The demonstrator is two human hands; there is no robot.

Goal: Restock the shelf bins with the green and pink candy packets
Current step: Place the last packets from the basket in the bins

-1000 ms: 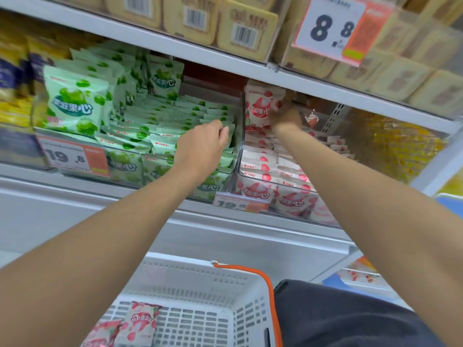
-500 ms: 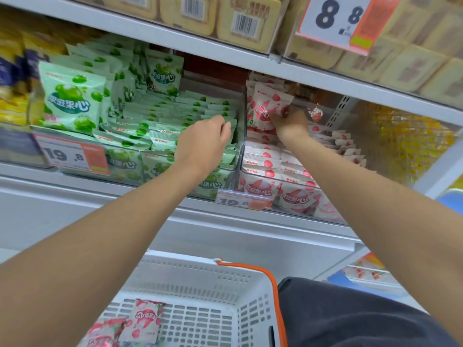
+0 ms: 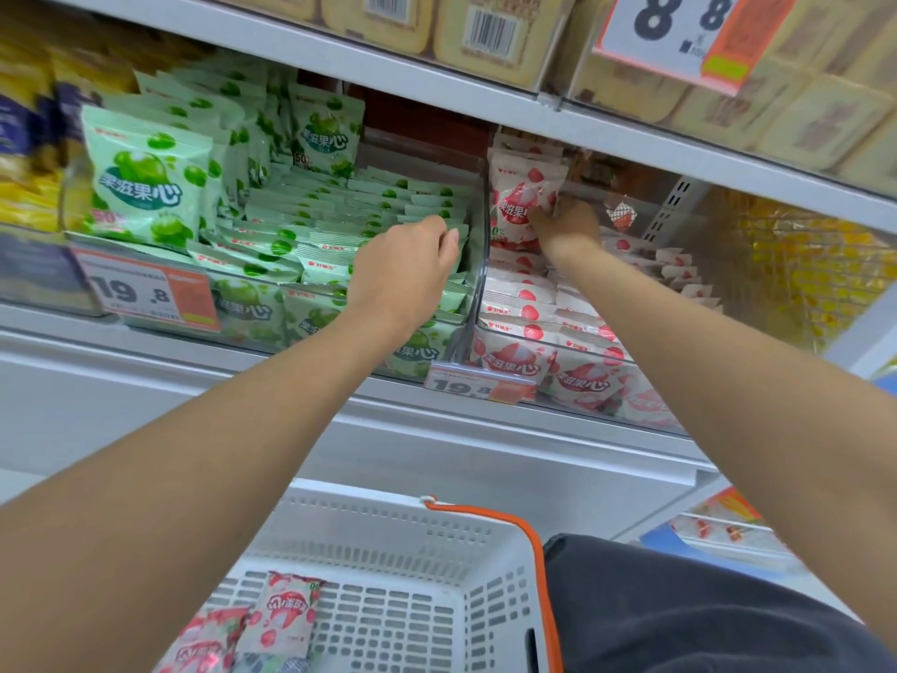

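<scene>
The right hand (image 3: 565, 226) pinched an upright pink packet (image 3: 520, 199), while the left hand (image 3: 405, 276) rested curled on the green packets (image 3: 310, 221), its grip unclear.

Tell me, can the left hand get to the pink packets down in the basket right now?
Probably yes. The left hand is up among the green packets, but the white basket below is open-topped, and nothing covers the pink packets lying in it. The arm only needs to drop.
</scene>
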